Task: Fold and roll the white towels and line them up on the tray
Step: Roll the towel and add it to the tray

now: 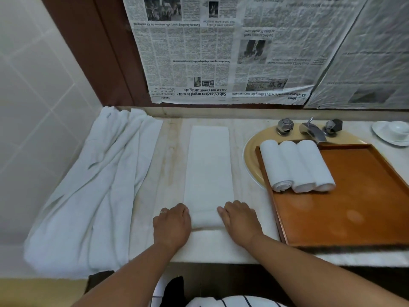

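A white towel point(208, 165), folded into a long narrow strip, lies on the counter running away from me. Its near end is turned up into a short roll point(207, 220). My left hand point(173, 222) grips the roll's left end and my right hand point(240, 218) grips its right end, fingers curled over it. To the right, a wooden tray point(358, 209) sits over the sink. Three rolled white towels point(296, 166) lie side by side in the tray's far left corner.
A heap of loose white towels point(95, 185) covers the counter's left side against the tiled wall. Chrome taps and a spout point(309, 128) stand behind the tray. A white dish point(391, 132) sits at the far right. Newspaper point(221, 52) covers the wall behind.
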